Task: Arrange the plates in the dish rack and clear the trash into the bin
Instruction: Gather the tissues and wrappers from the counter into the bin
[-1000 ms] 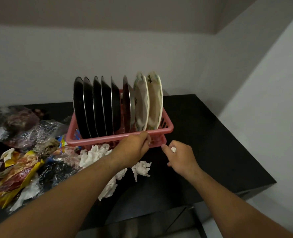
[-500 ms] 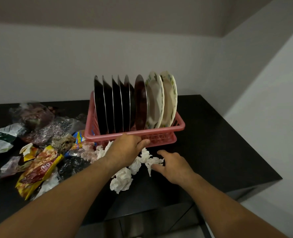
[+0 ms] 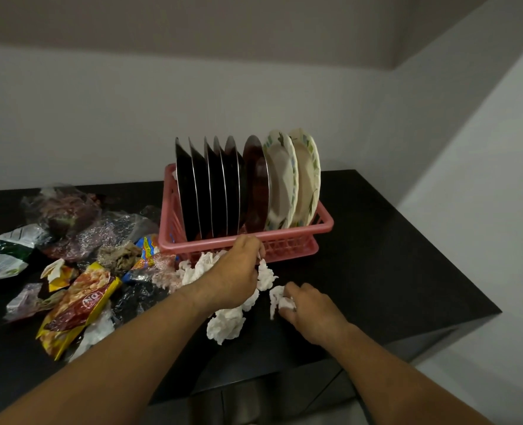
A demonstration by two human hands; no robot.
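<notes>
The right hand (image 3: 311,308) pinches a crumpled tissue (image 3: 278,297). The left hand (image 3: 238,271) curls over the tissue pile (image 3: 225,326); grip unclear. Tissue is light, soft and compressible: bunch and lift.

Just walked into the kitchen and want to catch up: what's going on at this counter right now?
A person is clearing trash. The plates already stand upright in the pink dish rack. The left hand curls down into the crumpled white tissues in front of the rack; whether it grips them is unclear. The right hand grips one tissue wad. Snack wrappers and plastic bags lie on the black counter to the left. No bin is in view.
</notes>
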